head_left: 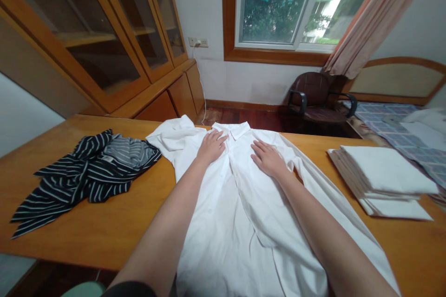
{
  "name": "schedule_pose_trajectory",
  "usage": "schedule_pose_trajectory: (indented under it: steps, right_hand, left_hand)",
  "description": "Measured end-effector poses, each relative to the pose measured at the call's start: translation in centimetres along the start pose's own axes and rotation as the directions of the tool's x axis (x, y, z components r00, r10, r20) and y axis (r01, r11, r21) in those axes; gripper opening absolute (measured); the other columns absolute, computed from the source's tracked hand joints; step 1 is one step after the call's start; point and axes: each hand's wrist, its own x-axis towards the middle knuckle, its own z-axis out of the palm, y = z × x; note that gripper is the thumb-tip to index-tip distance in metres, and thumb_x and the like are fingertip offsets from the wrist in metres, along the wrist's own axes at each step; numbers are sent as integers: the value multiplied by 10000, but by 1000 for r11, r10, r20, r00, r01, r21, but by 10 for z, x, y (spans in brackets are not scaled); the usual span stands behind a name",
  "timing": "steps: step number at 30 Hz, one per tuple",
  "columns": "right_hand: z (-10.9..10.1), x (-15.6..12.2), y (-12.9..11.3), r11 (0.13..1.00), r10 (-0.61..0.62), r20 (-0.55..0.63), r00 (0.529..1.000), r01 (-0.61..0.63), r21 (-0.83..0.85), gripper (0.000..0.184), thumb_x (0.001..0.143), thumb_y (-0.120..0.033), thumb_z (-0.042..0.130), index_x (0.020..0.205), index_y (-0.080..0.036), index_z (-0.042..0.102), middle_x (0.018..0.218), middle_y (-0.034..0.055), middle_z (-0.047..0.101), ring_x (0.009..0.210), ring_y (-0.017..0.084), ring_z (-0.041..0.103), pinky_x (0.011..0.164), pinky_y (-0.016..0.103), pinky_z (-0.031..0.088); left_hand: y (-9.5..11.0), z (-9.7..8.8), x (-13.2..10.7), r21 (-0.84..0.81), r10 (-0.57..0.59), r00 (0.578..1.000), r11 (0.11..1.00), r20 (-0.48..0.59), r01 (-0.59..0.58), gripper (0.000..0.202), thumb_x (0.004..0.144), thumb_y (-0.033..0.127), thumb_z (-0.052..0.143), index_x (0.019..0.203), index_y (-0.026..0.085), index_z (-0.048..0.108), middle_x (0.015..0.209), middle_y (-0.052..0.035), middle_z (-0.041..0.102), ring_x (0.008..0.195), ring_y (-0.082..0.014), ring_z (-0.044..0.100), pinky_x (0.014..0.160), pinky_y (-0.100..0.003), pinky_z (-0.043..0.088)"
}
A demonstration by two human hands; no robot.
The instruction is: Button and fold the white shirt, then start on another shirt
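A white long-sleeved shirt (223,222) lies front up on the wooden table (146,222), its collar at the far edge and its lower part towards me. My left hand (211,146) rests flat on the shirt's chest just left of the collar, fingers stretched out. On the other side of the button line, my right hand (267,158) lies flat on the cloth with its fingers spread. The sleeve on the right runs down along the table towards me. The sleeve on the left is bunched near the shoulder. Neither hand grips anything.
A crumpled black garment with white stripes (94,164) lies on the left of the table. At the right is a stack of folded pale cloth (383,171). Beyond stand a wooden cabinet (156,74), an armchair (313,100) and a bed (400,118).
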Motion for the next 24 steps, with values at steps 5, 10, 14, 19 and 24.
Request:
schedule_pose_trajectory:
  steps: [5,10,14,19,24]
  right_hand:
    - [0,0,0,1000,-4,1,1000,4,3,512,1026,-419,380,1447,-162,515,1554,107,435,1446,276,372,1172,465,302]
    - [2,0,2,1000,-12,-13,1000,12,8,501,1021,-399,384,1436,-157,527,1540,118,454,1435,279,388,1166,468,317]
    - [4,1,3,1000,-30,-28,999,30,4,484,1017,-379,382,1420,-163,542,1518,123,483,1417,285,407,1153,479,331]
    - [-6,-1,-4,992,-113,-45,993,110,-64,436,1026,-319,361,1328,-118,603,1395,155,586,1306,292,486,1127,434,341]
    - [-29,-9,-30,993,-101,-38,994,98,-69,310,976,-185,435,1191,-148,655,1208,149,645,1120,295,544,993,421,406]
  left_hand:
    - [0,-9,-6,-93,16,986,995,-165,-31,338,896,154,526,1183,213,696,1282,-91,630,1268,-268,480,1134,-448,360]
    - [12,-19,-24,-195,6,986,980,-169,-39,315,887,112,522,1126,211,701,1095,-95,634,1121,-267,526,1012,-431,453]
    - [28,-28,-42,-410,7,994,911,-113,-53,298,875,99,492,1069,211,690,1011,-48,608,924,-184,597,874,-317,508]
    - [41,-36,-66,-550,72,997,832,-28,-75,192,874,142,499,954,195,665,886,-19,617,788,-150,594,765,-270,489]
    - [39,-25,-80,-520,61,998,852,-19,-62,157,845,131,491,903,198,621,839,-9,610,768,-155,589,739,-272,469]
